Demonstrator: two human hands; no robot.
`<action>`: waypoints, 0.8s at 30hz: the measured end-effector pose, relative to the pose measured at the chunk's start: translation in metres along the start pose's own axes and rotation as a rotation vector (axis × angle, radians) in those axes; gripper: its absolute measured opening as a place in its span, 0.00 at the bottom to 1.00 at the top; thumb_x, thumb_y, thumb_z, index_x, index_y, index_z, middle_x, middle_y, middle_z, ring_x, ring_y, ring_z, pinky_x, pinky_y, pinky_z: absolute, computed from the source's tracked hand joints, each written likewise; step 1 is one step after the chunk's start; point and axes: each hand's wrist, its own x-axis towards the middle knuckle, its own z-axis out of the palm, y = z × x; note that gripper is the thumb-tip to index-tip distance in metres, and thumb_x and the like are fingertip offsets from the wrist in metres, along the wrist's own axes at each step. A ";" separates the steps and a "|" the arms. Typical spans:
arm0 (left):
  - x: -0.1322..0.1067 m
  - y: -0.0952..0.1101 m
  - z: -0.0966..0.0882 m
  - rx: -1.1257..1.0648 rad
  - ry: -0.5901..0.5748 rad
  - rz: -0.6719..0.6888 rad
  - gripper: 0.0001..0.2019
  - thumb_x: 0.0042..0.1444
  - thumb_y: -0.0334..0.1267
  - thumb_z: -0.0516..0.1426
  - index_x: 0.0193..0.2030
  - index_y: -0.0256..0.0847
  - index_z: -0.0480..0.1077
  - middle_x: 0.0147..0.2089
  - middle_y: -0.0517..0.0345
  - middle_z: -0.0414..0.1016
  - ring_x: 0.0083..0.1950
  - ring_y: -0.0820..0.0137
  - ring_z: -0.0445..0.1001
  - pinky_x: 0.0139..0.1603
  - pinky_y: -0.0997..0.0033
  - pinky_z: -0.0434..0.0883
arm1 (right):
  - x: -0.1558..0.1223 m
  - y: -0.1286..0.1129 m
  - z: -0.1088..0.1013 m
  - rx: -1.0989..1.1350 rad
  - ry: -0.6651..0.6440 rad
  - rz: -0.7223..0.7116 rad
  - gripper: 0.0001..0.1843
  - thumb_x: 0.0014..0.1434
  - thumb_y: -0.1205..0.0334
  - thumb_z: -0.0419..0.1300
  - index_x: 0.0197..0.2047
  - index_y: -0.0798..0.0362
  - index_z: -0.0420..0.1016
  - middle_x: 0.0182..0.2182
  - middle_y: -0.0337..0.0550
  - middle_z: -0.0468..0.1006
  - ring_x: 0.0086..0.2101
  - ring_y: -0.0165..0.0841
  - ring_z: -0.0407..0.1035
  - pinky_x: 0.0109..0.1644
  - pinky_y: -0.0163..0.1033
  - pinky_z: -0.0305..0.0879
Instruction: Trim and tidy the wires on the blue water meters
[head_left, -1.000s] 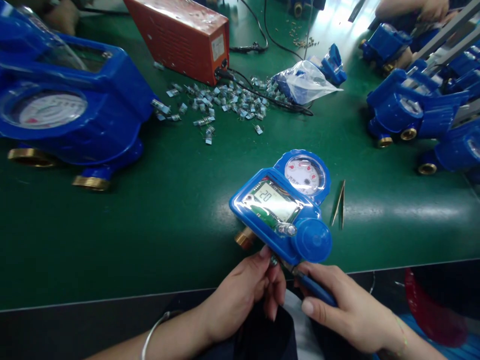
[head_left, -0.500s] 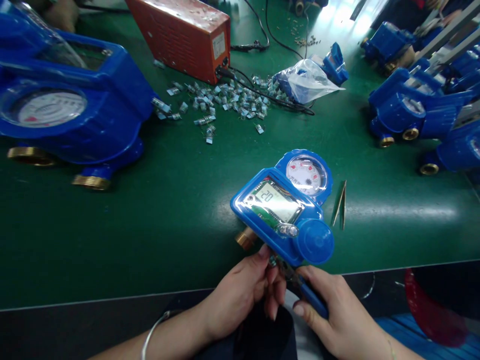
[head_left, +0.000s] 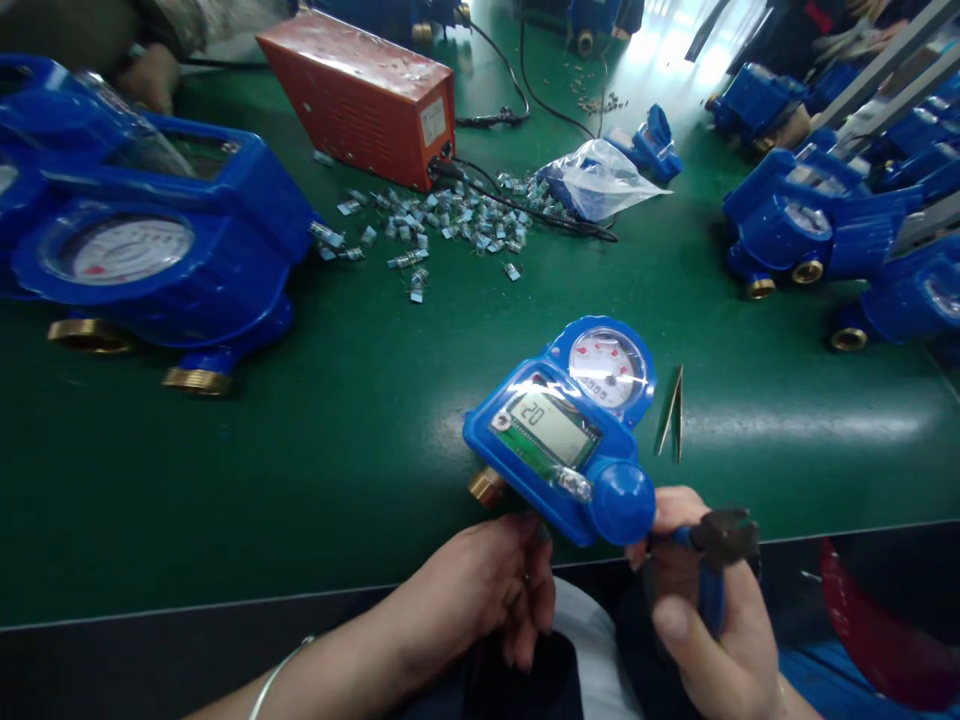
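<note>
A blue water meter (head_left: 570, 430) with a lit display reading 20 and a round dial lies near the front edge of the green table (head_left: 337, 450). My left hand (head_left: 480, 590) is curled at the meter's near side, below its brass fitting; what its fingers pinch is hidden. My right hand (head_left: 705, 610) is closed round blue-handled cutting pliers (head_left: 716, 550), whose dark jaws point right, away from the meter. Its fingertips touch the meter's round blue cap.
Tweezers (head_left: 673, 412) lie right of the meter. Large blue meters (head_left: 150, 250) stand at left, more meters (head_left: 817, 230) at right. An orange box (head_left: 360, 95) with cables, several small loose parts (head_left: 442, 220) and a plastic bag (head_left: 596, 175) sit farther back. Another person's hand (head_left: 150, 75) shows at top left.
My right hand has swung the pliers away from the meter's near edge and turned their jaws out to the right. The left hand stays at the meter's near side.
</note>
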 end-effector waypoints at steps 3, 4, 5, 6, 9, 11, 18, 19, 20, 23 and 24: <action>-0.003 0.002 0.002 0.063 0.063 -0.076 0.22 0.52 0.57 0.46 0.26 0.36 0.62 0.21 0.56 0.69 0.14 0.75 0.65 0.15 0.79 0.56 | 0.012 -0.003 0.011 -0.056 0.156 -0.047 0.17 0.62 0.48 0.55 0.50 0.46 0.62 0.48 0.48 0.60 0.45 0.43 0.60 0.46 0.46 0.63; -0.004 0.003 0.003 0.096 0.074 -0.081 0.23 0.53 0.56 0.45 0.25 0.35 0.63 0.21 0.56 0.68 0.14 0.75 0.65 0.15 0.79 0.56 | 0.016 -0.004 0.014 -0.101 0.184 -0.066 0.18 0.61 0.49 0.56 0.51 0.47 0.62 0.50 0.49 0.59 0.49 0.46 0.58 0.49 0.50 0.60; -0.004 0.004 0.003 0.125 0.084 -0.086 0.24 0.54 0.56 0.44 0.25 0.34 0.64 0.21 0.56 0.68 0.14 0.75 0.66 0.15 0.79 0.57 | 0.019 -0.005 0.016 -0.154 0.189 -0.084 0.18 0.61 0.49 0.57 0.51 0.47 0.62 0.52 0.49 0.58 0.52 0.48 0.56 0.53 0.52 0.57; -0.005 0.005 0.004 0.148 0.094 -0.090 0.25 0.54 0.55 0.44 0.24 0.34 0.65 0.21 0.56 0.68 0.14 0.75 0.66 0.15 0.79 0.57 | 0.023 -0.006 0.017 -0.196 0.183 -0.103 0.19 0.61 0.50 0.57 0.52 0.48 0.61 0.54 0.50 0.57 0.54 0.48 0.54 0.55 0.54 0.55; -0.008 0.008 0.007 0.183 0.132 -0.095 0.24 0.55 0.55 0.44 0.26 0.35 0.64 0.21 0.57 0.68 0.14 0.75 0.66 0.14 0.79 0.57 | 0.033 -0.011 0.019 -0.213 0.133 -0.151 0.20 0.62 0.53 0.56 0.54 0.49 0.58 0.56 0.50 0.59 0.55 0.46 0.55 0.57 0.53 0.55; -0.010 0.010 0.010 0.221 0.164 -0.070 0.23 0.56 0.56 0.43 0.28 0.37 0.63 0.21 0.58 0.68 0.14 0.74 0.66 0.14 0.80 0.56 | 0.040 -0.014 0.020 -0.181 0.108 -0.159 0.20 0.63 0.54 0.56 0.55 0.49 0.57 0.54 0.49 0.62 0.55 0.44 0.58 0.58 0.52 0.55; -0.022 0.013 0.012 0.606 0.309 0.126 0.21 0.58 0.57 0.46 0.32 0.40 0.65 0.23 0.61 0.67 0.19 0.72 0.66 0.18 0.76 0.59 | 0.052 -0.019 0.026 -0.189 0.121 -0.124 0.24 0.62 0.51 0.56 0.58 0.50 0.57 0.52 0.47 0.66 0.51 0.41 0.62 0.51 0.44 0.63; -0.025 0.015 0.012 0.711 0.333 0.186 0.19 0.58 0.55 0.48 0.32 0.40 0.66 0.24 0.60 0.67 0.21 0.71 0.66 0.20 0.75 0.59 | 0.052 -0.018 0.027 -0.189 0.118 -0.124 0.24 0.63 0.51 0.56 0.58 0.50 0.56 0.52 0.48 0.66 0.50 0.41 0.63 0.50 0.43 0.64; -0.028 0.018 0.013 0.834 0.356 0.233 0.17 0.57 0.52 0.49 0.29 0.41 0.67 0.24 0.59 0.68 0.22 0.70 0.66 0.22 0.74 0.59 | 0.053 -0.017 0.028 -0.187 0.111 -0.124 0.24 0.63 0.50 0.55 0.58 0.50 0.56 0.51 0.48 0.67 0.50 0.42 0.64 0.48 0.42 0.65; -0.046 0.031 0.014 1.188 0.373 0.212 0.15 0.54 0.43 0.53 0.19 0.41 0.62 0.20 0.59 0.65 0.21 0.70 0.62 0.23 0.72 0.54 | 0.055 -0.013 0.032 -0.178 0.077 -0.113 0.26 0.62 0.47 0.55 0.58 0.49 0.55 0.51 0.49 0.67 0.49 0.43 0.65 0.41 0.39 0.68; -0.055 0.037 0.013 1.265 0.364 0.168 0.16 0.54 0.42 0.53 0.17 0.41 0.60 0.19 0.59 0.64 0.21 0.70 0.61 0.23 0.72 0.53 | 0.056 -0.013 0.033 -0.169 0.072 -0.099 0.27 0.62 0.47 0.55 0.59 0.49 0.55 0.52 0.48 0.67 0.49 0.44 0.65 0.39 0.39 0.69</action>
